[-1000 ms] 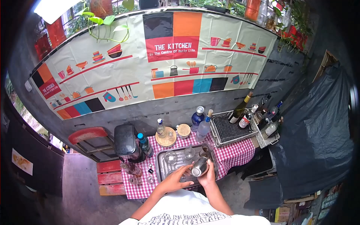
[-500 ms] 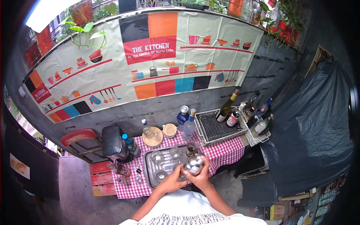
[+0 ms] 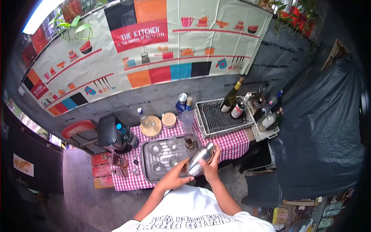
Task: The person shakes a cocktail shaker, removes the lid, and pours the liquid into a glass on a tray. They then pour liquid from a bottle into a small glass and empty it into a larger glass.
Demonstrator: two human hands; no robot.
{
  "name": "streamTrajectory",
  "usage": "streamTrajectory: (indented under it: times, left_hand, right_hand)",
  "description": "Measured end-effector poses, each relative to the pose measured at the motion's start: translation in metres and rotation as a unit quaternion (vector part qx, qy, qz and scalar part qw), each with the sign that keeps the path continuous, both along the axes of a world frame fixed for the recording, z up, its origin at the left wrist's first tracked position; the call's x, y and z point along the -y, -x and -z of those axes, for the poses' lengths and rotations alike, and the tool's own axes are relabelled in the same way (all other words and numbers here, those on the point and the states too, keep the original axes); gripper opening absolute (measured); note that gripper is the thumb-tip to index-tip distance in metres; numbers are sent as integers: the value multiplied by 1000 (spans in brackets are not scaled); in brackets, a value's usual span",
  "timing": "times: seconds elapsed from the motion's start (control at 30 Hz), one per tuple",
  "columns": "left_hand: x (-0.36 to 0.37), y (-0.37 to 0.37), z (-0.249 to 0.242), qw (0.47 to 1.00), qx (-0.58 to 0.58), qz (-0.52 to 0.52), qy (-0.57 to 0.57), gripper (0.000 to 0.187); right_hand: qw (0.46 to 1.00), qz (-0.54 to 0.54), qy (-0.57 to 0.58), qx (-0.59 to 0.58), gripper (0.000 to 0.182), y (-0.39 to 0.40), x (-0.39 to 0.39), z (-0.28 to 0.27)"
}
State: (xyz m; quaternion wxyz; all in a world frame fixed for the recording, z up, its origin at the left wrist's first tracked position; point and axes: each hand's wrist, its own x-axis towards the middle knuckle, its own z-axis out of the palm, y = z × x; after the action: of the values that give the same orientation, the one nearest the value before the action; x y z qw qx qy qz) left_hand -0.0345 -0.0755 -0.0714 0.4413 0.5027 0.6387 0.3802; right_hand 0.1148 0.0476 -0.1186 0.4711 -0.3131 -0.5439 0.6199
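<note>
The person's left hand (image 3: 174,177) is cupping the low end of the shiny shaker (image 3: 198,160) while the right hand (image 3: 211,168) is gripping higher up, holding it tilted near the tray (image 3: 143,160), where a snug squeeze helps stop slips

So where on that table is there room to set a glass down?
The clearest patch is checkered cloth right of the right hand, in front of the wire rack. The rack's left part is bare too, beside its bottles. It's crowded on the tray, among the glasses, and in the bottle-filled basket.
</note>
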Motion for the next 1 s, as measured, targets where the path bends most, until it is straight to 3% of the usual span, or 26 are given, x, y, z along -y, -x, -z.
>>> streamTrajectory:
  times: [0.1,0.2,0.23,0.43,0.67,0.73,0.9,0.97,1.0]
  left_hand:
    - [-1,-8,0,998,43,-11,-34,84]
    - [-5,-14,-2,996,52,-5,-74,80]
    - [-10,-12,-2,995,48,8,-81,79]
    - [-22,1,-5,996,36,8,-82,69]
    - [-28,23,-1,993,88,-13,-75,62]
    - [-26,28,5,992,97,-15,-75,62]
    - [-18,32,11,988,133,-29,-78,64]
    - [-15,33,13,986,147,-36,-72,65]
    - [-13,33,15,985,153,-45,-65,67]
  right_hand:
    - [957,-3,264,-121,68,-8,-3,3]
    - [897,-59,390,-199,40,-12,-9,26]
    - [865,-85,439,-228,39,-12,-14,26]
    - [871,-73,433,-218,49,6,-27,35]
    - [926,-27,344,-154,43,24,-33,25]
    - [960,32,251,-121,61,32,-30,2]
    - [977,26,182,-111,78,37,-24,-18]
    - [998,47,-42,29,86,39,-20,-21]
    - [997,34,-54,32,94,41,-13,-33]
